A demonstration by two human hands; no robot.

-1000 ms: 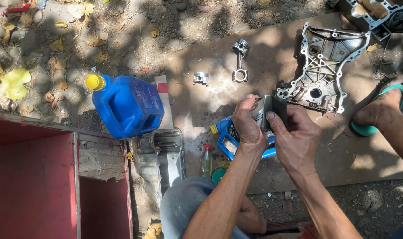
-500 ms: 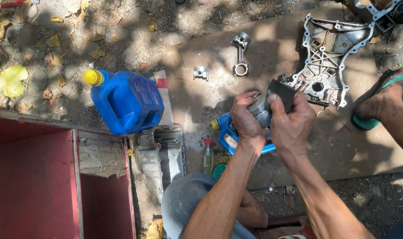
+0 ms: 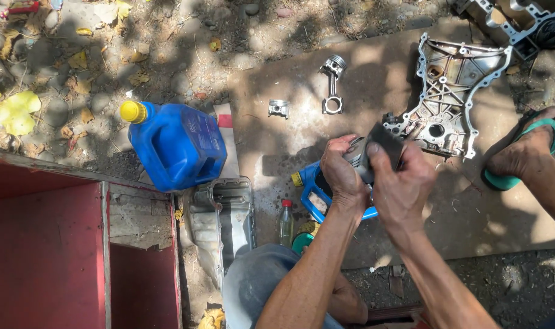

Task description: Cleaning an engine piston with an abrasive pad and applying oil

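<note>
Nearby, blue jug (image 3: 181,145) (yellow-capped)

Your left hand (image 3: 344,173) and right hand (image 3: 399,186) have closed tighter around the small grey metal part (image 3: 358,153). The dark sheet (image 3: 386,141) under your right fingers now lies tilted against it, more hidden.

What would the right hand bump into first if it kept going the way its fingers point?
Probably the grey metal engine cover. The right hand points up and slightly right, toward that cover on the board. Depth is unclear, so it might pass above it.
</note>
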